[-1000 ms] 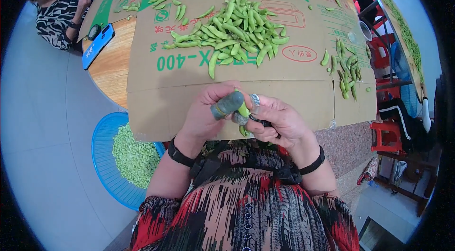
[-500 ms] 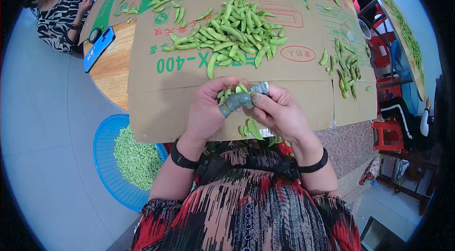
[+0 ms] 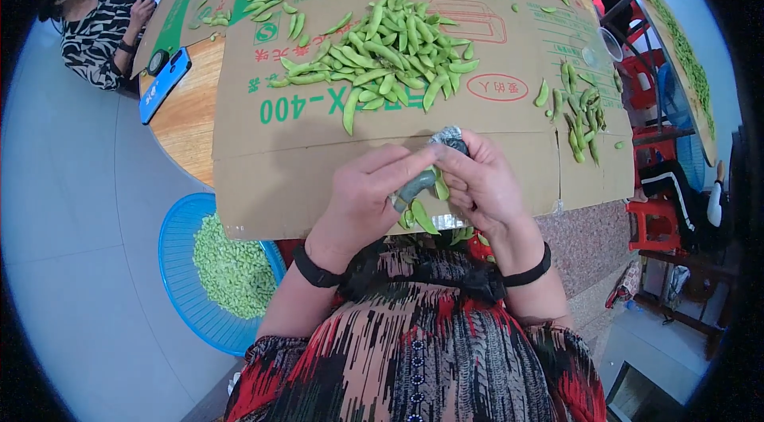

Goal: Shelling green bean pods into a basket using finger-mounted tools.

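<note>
My left hand (image 3: 358, 195) and my right hand (image 3: 489, 187) meet over the near edge of the flattened cardboard (image 3: 302, 171). A green soybean pod (image 3: 441, 185) shows between them, pinched by my right hand's fingers. Closed too, my left hand hides whatever lies in its palm. Its thumb wears a grey-green cover (image 3: 415, 186), and a patterned wrap (image 3: 447, 136) covers my right index finger. Below the hands, several loose pods (image 3: 422, 216) lie at the cardboard's edge. Farther off is a heap of green pods (image 3: 398, 48).
A blue basket (image 3: 177, 295) of shelled beans (image 3: 231, 271) stands low at left. A blue phone (image 3: 167, 84) lies on the wooden table (image 3: 187, 123). Darker pods (image 3: 585, 115) lie at right. A co-worker (image 3: 103, 20) sits at far left; red stools (image 3: 652, 223) stand at right.
My hands have drawn together, and my left hand has turned over, its fingers now reaching my right fingertips. The beans or pods seen in my left hand are now hidden.
</note>
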Tool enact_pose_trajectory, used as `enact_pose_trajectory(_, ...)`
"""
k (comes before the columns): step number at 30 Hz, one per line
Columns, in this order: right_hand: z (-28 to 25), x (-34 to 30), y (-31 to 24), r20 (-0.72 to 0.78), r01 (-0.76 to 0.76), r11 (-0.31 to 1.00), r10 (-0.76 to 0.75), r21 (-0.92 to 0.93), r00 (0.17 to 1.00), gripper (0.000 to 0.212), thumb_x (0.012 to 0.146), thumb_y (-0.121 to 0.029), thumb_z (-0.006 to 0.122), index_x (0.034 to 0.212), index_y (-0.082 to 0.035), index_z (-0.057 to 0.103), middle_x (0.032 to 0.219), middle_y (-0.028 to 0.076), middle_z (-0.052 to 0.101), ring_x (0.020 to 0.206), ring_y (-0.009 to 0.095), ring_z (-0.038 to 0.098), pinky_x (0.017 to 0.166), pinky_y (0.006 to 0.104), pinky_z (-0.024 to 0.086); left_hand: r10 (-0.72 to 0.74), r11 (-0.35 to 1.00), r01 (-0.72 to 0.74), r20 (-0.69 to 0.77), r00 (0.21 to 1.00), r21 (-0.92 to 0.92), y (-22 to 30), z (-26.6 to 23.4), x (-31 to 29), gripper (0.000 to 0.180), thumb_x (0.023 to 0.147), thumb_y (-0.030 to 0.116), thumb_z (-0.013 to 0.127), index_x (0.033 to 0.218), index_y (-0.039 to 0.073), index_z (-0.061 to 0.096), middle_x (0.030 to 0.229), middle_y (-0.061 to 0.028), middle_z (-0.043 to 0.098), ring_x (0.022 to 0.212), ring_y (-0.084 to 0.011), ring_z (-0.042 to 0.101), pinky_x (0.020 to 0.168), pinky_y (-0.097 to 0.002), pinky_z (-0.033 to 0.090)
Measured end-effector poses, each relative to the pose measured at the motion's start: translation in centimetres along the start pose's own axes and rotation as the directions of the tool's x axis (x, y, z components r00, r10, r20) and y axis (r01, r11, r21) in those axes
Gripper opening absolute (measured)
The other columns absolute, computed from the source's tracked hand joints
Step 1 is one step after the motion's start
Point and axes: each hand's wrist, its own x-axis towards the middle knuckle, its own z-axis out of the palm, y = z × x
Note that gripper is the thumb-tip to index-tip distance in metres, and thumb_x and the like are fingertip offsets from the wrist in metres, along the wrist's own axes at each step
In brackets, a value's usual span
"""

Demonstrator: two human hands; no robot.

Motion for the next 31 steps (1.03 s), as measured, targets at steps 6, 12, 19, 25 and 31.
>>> enact_pose_trajectory(6,-0.4,0.4,1.3,0.200,-0.168,0.853,0.077,0.494,0.977,0.005,0.089,-0.009,0.053,0.089,-0.006,0.058,0.056,-0.008,0.040,0.038,0.000,0.026,0.033,0.0157,0.020,0.114,0.993,-0.114,-0.031,0.993,0.019,0.0,-0.4,-0.1,0.029,0.074,-0.003,0.060,0.101,0.005,0.060,0.081,-0.0092,0.061,0.074,-0.0209,0.062,0.064,-0.0287,0.050)
enact_pose_trajectory(12,0.3,0.7,-2.3,0.568,0.610,0.343,-0.225,-0.715,0.792,0.024,0.084,-0.018,0.059,0.102,-0.002,0.060,0.073,0.013,0.065,0.062,0.025,0.061,0.057,0.0338,0.048,-0.578,0.422,0.208,-0.085,0.812,-0.882,-1.3,-1.0,0.2,0.005,0.089,0.010,0.052,0.093,0.007,0.052,0.082,-0.0034,0.056,0.062,-0.0090,0.050,0.051,-0.0185,0.038)
enact_pose_trajectory(19,-1.5,5.2,-4.6,0.209,0.009,-0.421,-0.432,-0.907,0.877,0.014,0.080,-0.015,0.056,0.085,-0.002,0.055,0.066,0.018,0.060,0.065,0.036,0.060,0.058,0.0464,0.047,-0.555,0.299,0.286,0.078,0.828,-0.910,-1.8,-0.9,-0.1,0.012,0.093,0.017,0.048,0.090,0.007,0.052,0.081,-0.0031,0.055,0.060,-0.0064,0.045,0.047,-0.0160,0.029)
enact_pose_trajectory(25,-2.4,4.3,-3.0,0.269,0.232,-0.138,-0.570,-0.963,0.777,0.014,0.082,-0.015,0.059,0.088,-0.003,0.057,0.060,0.013,0.058,0.054,0.027,0.058,0.048,0.0380,0.044,-0.561,0.304,0.383,0.161,0.812,-0.872,-1.0,-0.8,0.0,0.018,0.091,0.013,0.050,0.107,0.006,0.055,0.080,-0.0018,0.054,0.059,-0.0046,0.043,0.048,-0.0149,0.027)
enact_pose_trajectory(31,-0.4,1.2,-0.9,0.166,-0.184,0.982,0.175,0.045,0.970,0.015,0.089,-0.021,0.058,0.096,-0.008,0.057,0.059,-0.006,0.043,0.043,0.002,0.031,0.038,0.0177,0.021,-0.447,0.156,0.548,0.436,0.781,-0.822,-0.9,-1.0,0.3,0.038,0.088,0.010,0.054,0.126,0.006,0.050,0.082,0.0039,0.055,0.059,-0.0017,0.039,0.049,-0.0147,0.027)
